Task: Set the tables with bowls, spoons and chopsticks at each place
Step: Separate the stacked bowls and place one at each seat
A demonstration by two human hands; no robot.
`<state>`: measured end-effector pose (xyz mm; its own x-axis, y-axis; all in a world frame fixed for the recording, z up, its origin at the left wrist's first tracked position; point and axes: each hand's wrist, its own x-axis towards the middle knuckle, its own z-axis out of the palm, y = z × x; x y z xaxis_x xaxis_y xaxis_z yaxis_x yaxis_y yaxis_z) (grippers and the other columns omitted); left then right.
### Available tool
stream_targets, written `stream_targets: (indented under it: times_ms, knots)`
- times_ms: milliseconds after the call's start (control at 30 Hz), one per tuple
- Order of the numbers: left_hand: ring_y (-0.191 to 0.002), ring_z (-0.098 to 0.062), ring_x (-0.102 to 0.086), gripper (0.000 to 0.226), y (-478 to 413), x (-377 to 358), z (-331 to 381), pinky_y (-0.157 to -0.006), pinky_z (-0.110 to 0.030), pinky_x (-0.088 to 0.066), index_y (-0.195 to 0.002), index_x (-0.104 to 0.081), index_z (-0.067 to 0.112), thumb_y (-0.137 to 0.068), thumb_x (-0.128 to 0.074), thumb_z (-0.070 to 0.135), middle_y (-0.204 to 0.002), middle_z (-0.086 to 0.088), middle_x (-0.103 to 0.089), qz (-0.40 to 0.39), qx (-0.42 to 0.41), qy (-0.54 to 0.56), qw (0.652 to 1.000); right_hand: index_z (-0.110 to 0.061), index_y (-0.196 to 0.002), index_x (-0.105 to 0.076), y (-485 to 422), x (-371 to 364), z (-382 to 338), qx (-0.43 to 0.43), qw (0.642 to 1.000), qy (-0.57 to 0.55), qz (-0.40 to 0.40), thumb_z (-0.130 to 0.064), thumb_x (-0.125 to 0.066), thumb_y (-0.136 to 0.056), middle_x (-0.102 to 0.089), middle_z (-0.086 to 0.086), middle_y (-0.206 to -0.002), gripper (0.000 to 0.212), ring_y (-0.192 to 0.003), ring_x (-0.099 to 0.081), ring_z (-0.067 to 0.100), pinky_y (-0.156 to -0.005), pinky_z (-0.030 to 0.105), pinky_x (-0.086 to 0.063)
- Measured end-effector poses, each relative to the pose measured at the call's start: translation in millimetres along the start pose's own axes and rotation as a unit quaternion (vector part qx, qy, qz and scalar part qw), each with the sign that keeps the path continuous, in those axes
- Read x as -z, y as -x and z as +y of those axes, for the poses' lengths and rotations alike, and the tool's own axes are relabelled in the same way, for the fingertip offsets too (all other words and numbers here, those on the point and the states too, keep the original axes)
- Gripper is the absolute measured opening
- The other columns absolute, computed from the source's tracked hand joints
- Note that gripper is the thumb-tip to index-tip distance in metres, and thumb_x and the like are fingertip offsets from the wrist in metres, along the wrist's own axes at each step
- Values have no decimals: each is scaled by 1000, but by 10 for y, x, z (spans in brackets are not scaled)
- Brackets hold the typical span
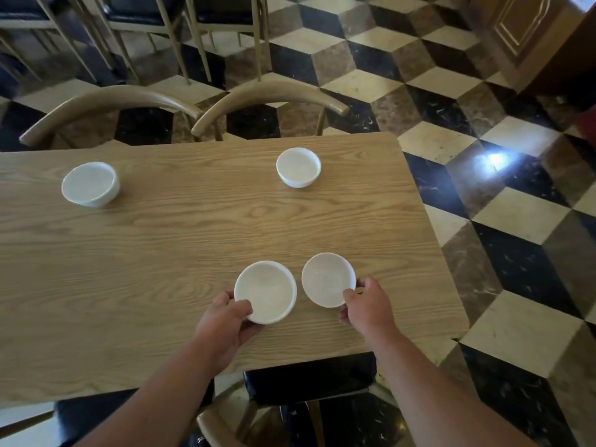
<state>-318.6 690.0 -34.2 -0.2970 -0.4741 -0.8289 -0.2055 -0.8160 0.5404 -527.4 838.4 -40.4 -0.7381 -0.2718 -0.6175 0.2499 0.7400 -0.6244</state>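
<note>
Two white bowls sit side by side, close but not touching, at the lower centre of the frame near the desk's (193, 237) near edge. The left hand (225, 324) holds the first bowl (264, 291), its grip closed on the near rim with the thumb over the lip and the fingers curled round the outside. The right hand (367, 304) holds the second bowl (329, 280) in the same way, thumb on the rim and fingers wrapped behind the wall; this bowl looks slightly tipped, and whether it rests on the wood cannot be told. A third bowl (298, 167) stands upright in the upper centre, near the desk's far edge, and a fourth bowl (90, 184) stands well apart from it at the left. Beyond the far edge are two curved wooden chair backs (271, 95). A black-seated chair (309, 375) is tucked under the near edge, between the forearms. A floor (483, 253) of black, cream and brown cube-pattern tiles fills the right side.
</note>
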Motion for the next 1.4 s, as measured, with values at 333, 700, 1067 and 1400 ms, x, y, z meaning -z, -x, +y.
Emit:
stream_targets:
  times_ms: [333,700,1067,1400]
  knots:
    - [-120,-38,-70,37,106,668,139,-90,-47,-62,-132,-59,12,-99,-54,-4,-133,-20,-66,27,-30,38,998,-20,-130,-64,568,-293,-501,249,934,254,28,-34,-68,-96,-66,0,-120,37,-112,-63,25,-93,41,-54]
    - [-107,-36,-77,39,287,2810,514,-82,-42,-66,-140,-57,12,-101,-60,6,-131,-20,-69,148,-51,102,982,-26,-161,-35,1613,-2258,-1176,397,772,456,-194,-63,-52,-101,-40,0,-162,73,-151,-34,22,-123,38,-29]
    - [-109,-35,-74,39,139,4062,635,-70,-35,-66,-141,-55,12,-103,-63,8,-130,-20,-66,180,-50,111,976,-31,-160,-39,2266,-3865,-1376,299,852,348,-252,-55,-59,-101,-57,1,-151,67,-135,-57,21,-107,39,-47]
    - [-111,-34,-77,35,-27,4462,663,-83,-39,-66,-136,-63,15,-102,-69,14,-133,-16,-71,125,-60,111,984,-30,-128,-68,2333,-4536,-1337,191,923,248,-222,-25,-63,-96,-76,-2,-97,32,-76,-74,21,-79,41,-61]
